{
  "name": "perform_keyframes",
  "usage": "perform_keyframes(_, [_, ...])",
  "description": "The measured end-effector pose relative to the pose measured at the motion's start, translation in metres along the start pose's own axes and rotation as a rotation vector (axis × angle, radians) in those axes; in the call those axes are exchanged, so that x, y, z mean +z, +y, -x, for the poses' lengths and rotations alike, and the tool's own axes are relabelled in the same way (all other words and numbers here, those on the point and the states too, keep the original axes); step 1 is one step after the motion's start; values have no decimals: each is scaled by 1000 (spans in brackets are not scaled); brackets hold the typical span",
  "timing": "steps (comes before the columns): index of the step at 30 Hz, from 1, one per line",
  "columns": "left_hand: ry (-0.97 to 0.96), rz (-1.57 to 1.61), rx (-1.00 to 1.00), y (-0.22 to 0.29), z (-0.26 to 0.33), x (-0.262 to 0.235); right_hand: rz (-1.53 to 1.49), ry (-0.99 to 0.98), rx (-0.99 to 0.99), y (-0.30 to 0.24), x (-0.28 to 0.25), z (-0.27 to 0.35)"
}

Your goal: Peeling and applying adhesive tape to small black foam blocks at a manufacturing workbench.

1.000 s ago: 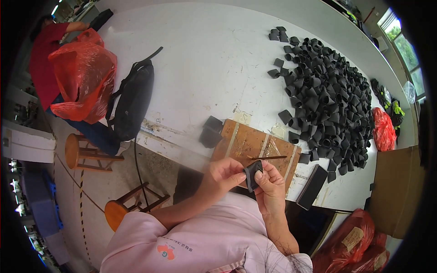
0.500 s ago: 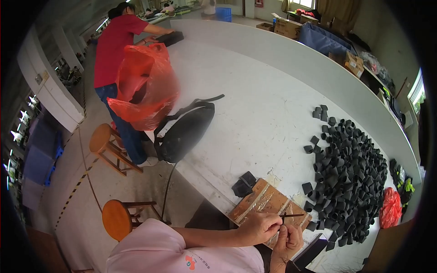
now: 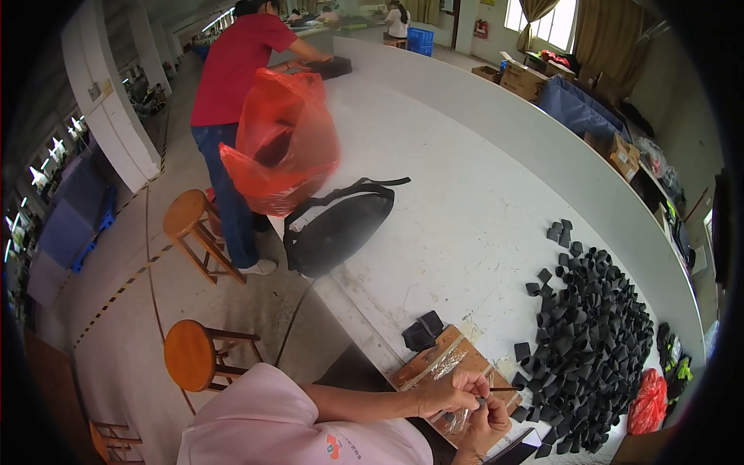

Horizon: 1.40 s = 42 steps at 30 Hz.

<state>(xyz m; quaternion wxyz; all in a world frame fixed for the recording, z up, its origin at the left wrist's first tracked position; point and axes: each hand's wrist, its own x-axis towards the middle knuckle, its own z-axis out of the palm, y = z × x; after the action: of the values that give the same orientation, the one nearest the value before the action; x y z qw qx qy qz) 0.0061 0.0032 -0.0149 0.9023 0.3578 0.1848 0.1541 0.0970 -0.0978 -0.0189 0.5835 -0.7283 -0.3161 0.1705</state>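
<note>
Over the wooden board [image 3: 418, 370], my left hand [image 3: 453, 391] and my right hand [image 3: 487, 428] meet, fingertips close together. Both are closed in a pinch. A thin dark strip or tool [image 3: 504, 389] sticks out to the right from my left fingers; its kind is too small to tell. Between the fingertips is a small dark piece [image 3: 481, 402], mostly hidden. Clear tape and film cover parts of the board. Dark folded fabric pieces [image 3: 422, 331] lie at its far left corner. Just right of the board spreads a heap of short black fabric loops [image 3: 593, 333].
A black bag with a strap [image 3: 341, 229] lies at the table's left edge. Behind it, a person in a red shirt [image 3: 240, 70] stands beside a large red plastic bag [image 3: 287, 147]. Wooden stools [image 3: 188, 355] stand on the left floor. A red bundle [image 3: 648, 403] sits far right.
The whole view has shifted, with the scene sliding right at the top. My hands remain together over the board, with fingers slightly rearranged. The thin dark item still points right.
</note>
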Motion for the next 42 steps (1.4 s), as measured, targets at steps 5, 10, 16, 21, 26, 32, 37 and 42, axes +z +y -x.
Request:
perform_keyframes(5, [59,-163,74,2,4,3,-900,-219,550,3,-10,-3])
perform_keyframes(10, [275,-451,292,-2,8,18,-1253,-416,569,-6,-5,-6])
perform_keyframes(16, [170,-365,410,-9,3,8,-839,-281,452,5,-13,-1])
perform_keyframes(21, [-222,206,-226,17,20,8,-946,-433,501,1,-20,6])
perform_keyframes(26, [-359,311,-251,49,24,22,-575,-391,177,-57,-26,-9])
perform_keyframes(32, [-140,411,-135,62,-8,28,-491,-404,160,-64,-28,-55])
perform_keyframes(37, [-68,425,-173,42,-10,12,-748,-468,390,-37,-24,-47])
perform_keyframes(42, [-250,620,-202,50,-10,22,-700,-580,304,-50,-29,-62])
